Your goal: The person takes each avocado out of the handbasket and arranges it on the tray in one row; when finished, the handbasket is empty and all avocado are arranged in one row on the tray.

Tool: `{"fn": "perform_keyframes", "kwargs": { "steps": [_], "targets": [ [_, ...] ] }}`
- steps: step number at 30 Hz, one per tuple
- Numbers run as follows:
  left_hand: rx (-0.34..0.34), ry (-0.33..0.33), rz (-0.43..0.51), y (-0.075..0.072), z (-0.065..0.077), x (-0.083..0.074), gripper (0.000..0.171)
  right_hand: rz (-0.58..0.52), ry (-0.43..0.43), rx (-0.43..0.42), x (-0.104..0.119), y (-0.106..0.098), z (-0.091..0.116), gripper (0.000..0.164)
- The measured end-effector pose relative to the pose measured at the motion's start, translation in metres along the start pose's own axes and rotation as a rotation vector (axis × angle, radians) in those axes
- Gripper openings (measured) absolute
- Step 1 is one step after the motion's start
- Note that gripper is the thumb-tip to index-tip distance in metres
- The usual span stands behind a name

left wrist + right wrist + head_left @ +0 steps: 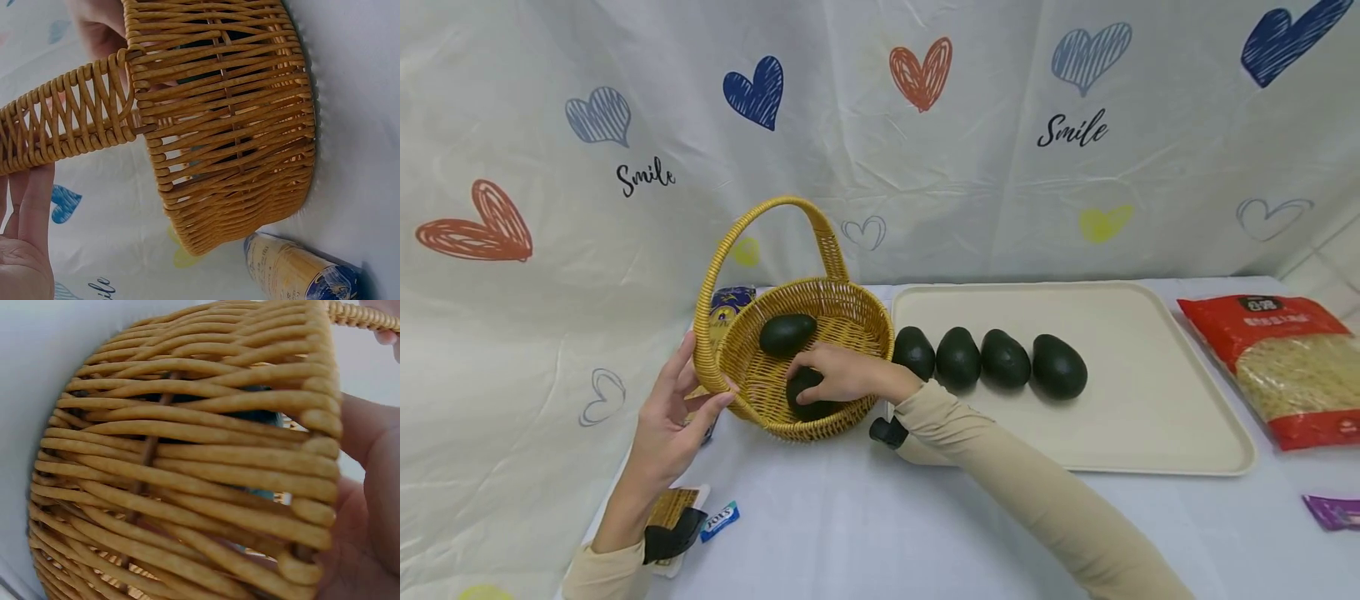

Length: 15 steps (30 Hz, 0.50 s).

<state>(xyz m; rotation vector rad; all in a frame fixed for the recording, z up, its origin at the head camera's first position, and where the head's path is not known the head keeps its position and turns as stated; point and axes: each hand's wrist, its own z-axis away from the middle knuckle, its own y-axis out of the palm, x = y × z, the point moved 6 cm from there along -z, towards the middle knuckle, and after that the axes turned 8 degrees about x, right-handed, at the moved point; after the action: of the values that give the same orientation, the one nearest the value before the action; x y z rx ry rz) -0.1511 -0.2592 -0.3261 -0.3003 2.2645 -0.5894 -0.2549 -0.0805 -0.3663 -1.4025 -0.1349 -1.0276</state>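
Note:
A yellow woven basket (pixel 880 321) with a tall arched handle (pixel 831 250) stands on the table, left of the tray. My left hand (pixel 673 421) holds the handle near its left foot; in the left wrist view its fingers (pixel 34 206) reach behind the weave. My right hand (pixel 842 372) is down inside the basket, fingers curled over a dark green avocado (pixel 801 387). Another avocado (pixel 787 335) lies farther back in the basket. Seen from the right wrist, the basket wall (pixel 187 450) partly hides the hand and the dark fruit.
A cream tray (pixel 1150 375) holds several avocados (pixel 1058 367) in a row. A red bag of pasta (pixel 1292 367) and a purple packet (pixel 1333 511) lie to the right. A blue-and-yellow package (pixel 300 269) sits behind the basket. A small blue wrapper (pixel 720 521) lies in front.

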Motion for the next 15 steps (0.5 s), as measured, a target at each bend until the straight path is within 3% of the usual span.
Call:
{"fn": "perform_keyframes", "kwargs": {
  "steps": [5, 15],
  "targets": [
    [0.003, -0.01, -0.002, 0.0003, -0.0003, -0.0004, 0.088, 0.003, 0.041, -0.051, -0.0004, 0.0019, -0.0029, 0.038],
    [0.01, -0.031, -0.006, 0.0002, -0.0005, 0.0004, 0.091, -0.002, 0.093, -0.073, 0.0022, 0.0016, -0.0085, 0.046]
  ]
}}
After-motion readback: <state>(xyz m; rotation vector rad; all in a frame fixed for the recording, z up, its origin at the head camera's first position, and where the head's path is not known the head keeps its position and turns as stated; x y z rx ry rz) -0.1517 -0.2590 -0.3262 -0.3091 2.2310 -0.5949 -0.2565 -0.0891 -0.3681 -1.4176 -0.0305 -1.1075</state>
